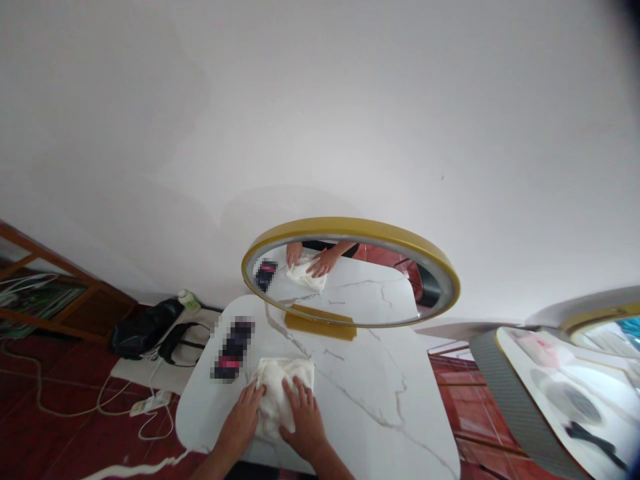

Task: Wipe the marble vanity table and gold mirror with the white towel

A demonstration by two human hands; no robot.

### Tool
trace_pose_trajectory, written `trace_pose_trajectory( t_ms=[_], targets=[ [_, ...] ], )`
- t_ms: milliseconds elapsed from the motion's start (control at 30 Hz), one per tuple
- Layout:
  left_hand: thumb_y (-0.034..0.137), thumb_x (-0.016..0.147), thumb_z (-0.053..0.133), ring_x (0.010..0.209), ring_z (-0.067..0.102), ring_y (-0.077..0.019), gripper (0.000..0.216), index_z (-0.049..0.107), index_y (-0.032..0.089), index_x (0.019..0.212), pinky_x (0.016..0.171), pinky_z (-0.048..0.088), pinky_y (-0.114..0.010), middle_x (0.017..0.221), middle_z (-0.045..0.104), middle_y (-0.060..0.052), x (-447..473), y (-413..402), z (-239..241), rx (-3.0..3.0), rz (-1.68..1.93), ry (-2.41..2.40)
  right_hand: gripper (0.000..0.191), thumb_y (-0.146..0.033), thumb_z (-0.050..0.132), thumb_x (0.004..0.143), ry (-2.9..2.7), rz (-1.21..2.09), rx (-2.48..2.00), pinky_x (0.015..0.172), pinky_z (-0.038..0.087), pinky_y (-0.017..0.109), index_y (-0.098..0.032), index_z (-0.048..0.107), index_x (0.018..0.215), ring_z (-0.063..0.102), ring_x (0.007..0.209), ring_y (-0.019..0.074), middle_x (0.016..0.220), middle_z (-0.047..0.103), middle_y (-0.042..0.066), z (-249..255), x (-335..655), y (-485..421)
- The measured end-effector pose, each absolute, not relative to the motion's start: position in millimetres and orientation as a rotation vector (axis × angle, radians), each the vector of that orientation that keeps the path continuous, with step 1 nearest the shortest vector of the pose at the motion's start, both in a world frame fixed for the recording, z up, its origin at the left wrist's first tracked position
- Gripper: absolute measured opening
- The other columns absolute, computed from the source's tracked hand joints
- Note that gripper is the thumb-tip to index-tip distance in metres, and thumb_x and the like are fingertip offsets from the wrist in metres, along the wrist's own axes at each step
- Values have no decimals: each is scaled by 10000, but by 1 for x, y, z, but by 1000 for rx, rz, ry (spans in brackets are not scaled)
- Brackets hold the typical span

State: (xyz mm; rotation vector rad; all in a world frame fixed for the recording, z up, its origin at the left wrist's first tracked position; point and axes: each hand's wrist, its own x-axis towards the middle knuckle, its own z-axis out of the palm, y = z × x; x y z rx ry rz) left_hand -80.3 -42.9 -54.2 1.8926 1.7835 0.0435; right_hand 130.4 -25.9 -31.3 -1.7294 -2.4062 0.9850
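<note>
A white cloth (273, 393), folded and a little wrinkled, lies on the white marble-patterned tabletop (360, 407) near its front edge. My right hand (305, 420) is flat on the cloth's right part with the fingers spread. At the left edge of the cloth rests my left hand (243, 417), fingers stretched out and touching the fabric, its thumb hard to make out. Behind the cloth stands a gold-rimmed mirror (350, 283) on a gold base (320, 323); both hands and the cloth are reflected in it.
A dark pixelated item (233, 350) lies left of the cloth. On the red tiled floor are a black bag (145, 327), a power strip (150, 403) and cables. A second table (530, 387) at right holds a black brush-like item (595, 440). A pale wall (320, 120) rises behind.
</note>
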Motion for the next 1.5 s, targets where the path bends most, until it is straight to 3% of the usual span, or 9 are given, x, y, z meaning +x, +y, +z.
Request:
trace_pose_trajectory(
  t_ms=[133, 267, 500, 767, 1033, 1267, 1500],
  targets=[
    [168, 795, 306, 1335, 271, -219, 559, 347, 160, 1353, 1107, 239, -409, 1405, 378, -74, -72, -21, -63, 1799, 214, 1963, 953, -324, 598, 665, -2281, 1014, -1739, 1064, 259, 470, -323, 55, 1448, 179, 1356, 319, 1520, 108, -22, -32, 98, -1],
    [162, 821, 283, 1318, 296, -234, 533, 341, 138, 1350, 1092, 259, -427, 1384, 390, -107, -66, 8, -65, 1751, 321, 2026, 946, -259, 543, 707, -2180, 1025, -1623, 1073, 195, 533, -289, -45, 1447, 52, 1384, 300, 1523, 67, 0, -38, 74, 19],
    [93, 838, 271, 1294, 335, -240, 502, 354, 69, 1333, 1070, 270, -389, 1355, 419, -153, -66, 67, -54, 1763, 277, 2140, 1098, -240, 619, 687, -2093, 1098, -1562, 1063, 178, 522, -219, -211, 1406, -90, 1372, 315, 1496, -182, 109, -46, 54, 31],
    [97, 842, 307, 1307, 314, -271, 487, 363, 47, 1323, 1072, 243, -413, 1334, 450, -183, -74, 115, -50, 1850, 254, 2130, 1162, -138, 624, 663, -2063, 1130, -1576, 1075, 169, 489, -229, -298, 1364, -119, 1362, 300, 1463, -265, 122, -46, 40, 59],
    [76, 816, 336, 1304, 320, -281, 495, 377, 4, 1304, 1065, 249, -399, 1364, 406, -219, -79, 118, -43, 1904, 205, 2072, 1037, -133, 549, 687, -2054, 1036, -1684, 1089, 192, 459, -197, -184, 1418, -46, 1385, 265, 1499, -183, 87, -37, 36, 57],
    [99, 775, 387, 1234, 403, -244, 474, 468, 88, 1242, 1048, 273, -376, 1311, 473, -151, -85, 95, -29, 1938, 136, 1928, 873, -305, 502, 764, -2154, 863, -1745, 928, 437, 454, -225, -25, 1456, 128, 1374, 313, 1526, -38, 33, -30, 63, 37],
    [230, 834, 396, 1077, 516, -210, 264, 593, 169, 999, 952, 377, -336, 1241, 515, -106, -77, 38, -17, 1926, 78, 1797, 687, -419, 475, 814, -2348, 707, -1665, 1036, 320, 466, -263, 221, 1434, 206, 1353, 303, 1513, 154, 32, -44, 117, 3]
  ],
)
